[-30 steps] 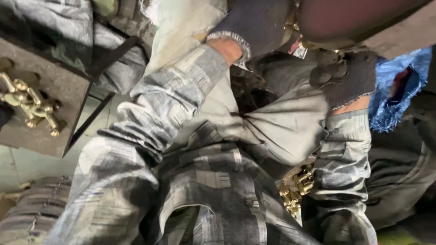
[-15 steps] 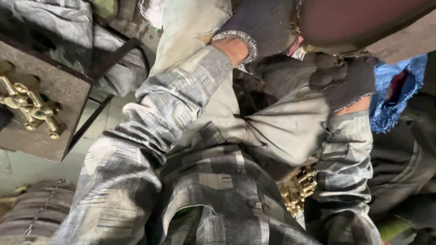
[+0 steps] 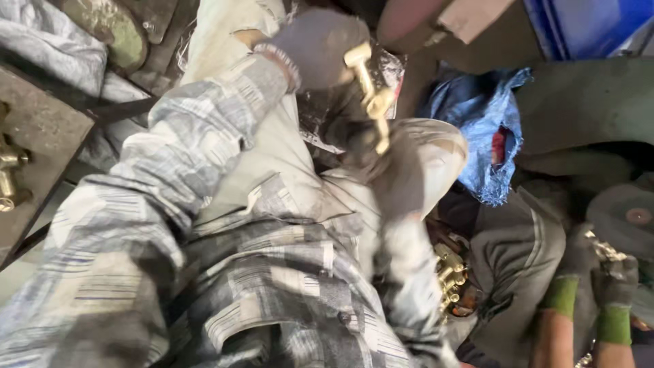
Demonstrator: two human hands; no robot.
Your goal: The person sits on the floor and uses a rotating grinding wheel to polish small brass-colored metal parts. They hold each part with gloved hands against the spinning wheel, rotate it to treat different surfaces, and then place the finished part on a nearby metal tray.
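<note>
1. Step in hand, as I read it: a brass fitting (image 3: 370, 95) is up between both gloved hands, being handled or checked over the person's lap. It's a long, pale-gold stem with a T-shaped head at its 12 o'clock end.
2. Left hand (image 3: 317, 48): dark knit glove, at 12 o'clock in the head view, plaid sleeve running down to 7 o'clock. Its fingers look curled onto the head of the fitting. Closed on it, though blur hides the exact grip.
3. Right hand (image 3: 381, 167): dark glove, just at 6 o'clock of the fitting, touching or gripping its lower end. Too smeared by motion to tell how far the fingers are open.
4. Next move, my judgement: it calls for one hand to take a firm hold on the stem, since the piece is slim and both gloves are bulky.
5. Around them: a pile of brass parts (image 3: 451, 276) at 5 o'clock of the hands, by the person's knee. More brass pieces (image 3: 9, 178) lie on a dark counter (image 3: 41, 136) at 9 o'clock.
6. Blue crumpled cloth (image 3: 487, 129) at 3 o'clock of the hands.
7. A co-worker's hands in green-cuffed gloves (image 3: 599, 286) at far 4 o'clock, well apart, holding small metal bits.
</note>
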